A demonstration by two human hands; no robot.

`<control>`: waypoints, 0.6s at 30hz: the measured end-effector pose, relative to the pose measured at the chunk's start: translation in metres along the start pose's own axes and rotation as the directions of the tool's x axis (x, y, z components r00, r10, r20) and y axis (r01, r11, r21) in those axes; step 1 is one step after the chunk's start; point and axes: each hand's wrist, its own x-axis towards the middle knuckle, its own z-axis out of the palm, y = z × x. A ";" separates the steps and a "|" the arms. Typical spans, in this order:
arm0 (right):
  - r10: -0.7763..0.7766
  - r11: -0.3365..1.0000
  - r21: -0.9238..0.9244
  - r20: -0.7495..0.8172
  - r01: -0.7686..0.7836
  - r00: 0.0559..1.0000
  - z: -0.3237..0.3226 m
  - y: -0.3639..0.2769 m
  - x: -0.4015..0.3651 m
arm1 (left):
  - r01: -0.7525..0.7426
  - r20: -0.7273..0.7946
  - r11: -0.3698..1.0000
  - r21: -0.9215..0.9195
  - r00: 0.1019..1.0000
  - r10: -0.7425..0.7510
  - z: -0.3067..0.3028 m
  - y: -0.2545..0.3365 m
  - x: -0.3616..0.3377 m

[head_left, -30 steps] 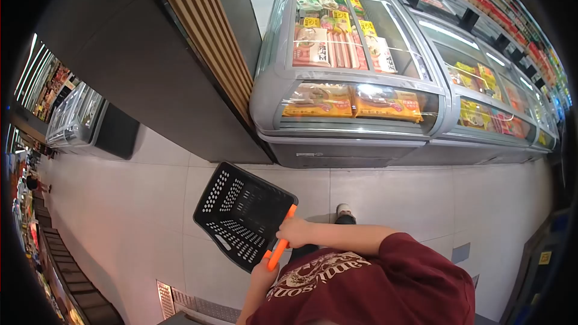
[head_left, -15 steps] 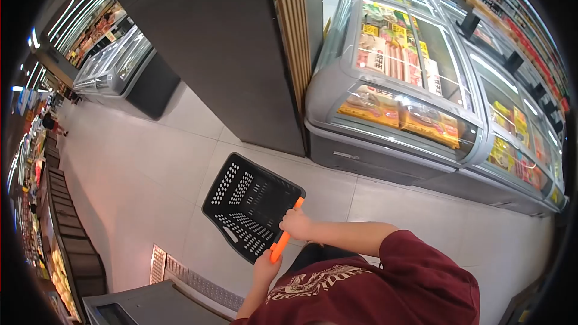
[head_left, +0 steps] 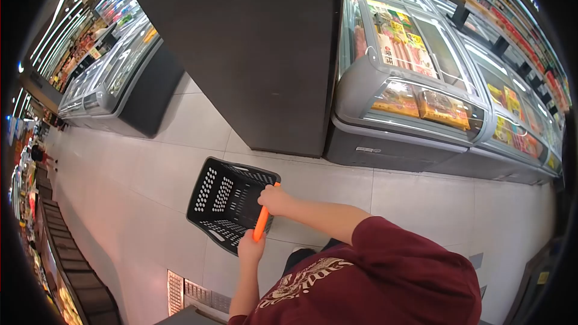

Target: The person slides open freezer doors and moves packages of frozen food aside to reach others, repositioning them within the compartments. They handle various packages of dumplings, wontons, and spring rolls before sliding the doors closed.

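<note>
Left hand (head_left: pixel 250 245) and right hand (head_left: pixel 273 199) stay clamped around the orange handle (head_left: pixel 261 225); the black basket (head_left: pixel 224 195) has shifted leftward in view.

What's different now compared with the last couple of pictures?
The view has swung left: the pillar and near chest freezer now sit further right, and the pillar's wooden slats are out of sight. The shopping basket sits slightly further left in view. Both the left hand and right hand stayed on its orange handle.
</note>
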 end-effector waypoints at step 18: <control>0.062 0.998 0.013 0.136 -0.064 0.989 -0.042 -0.110 0.300 | -0.102 -0.026 0.949 0.299 0.993 0.115 -0.237 -0.150 0.242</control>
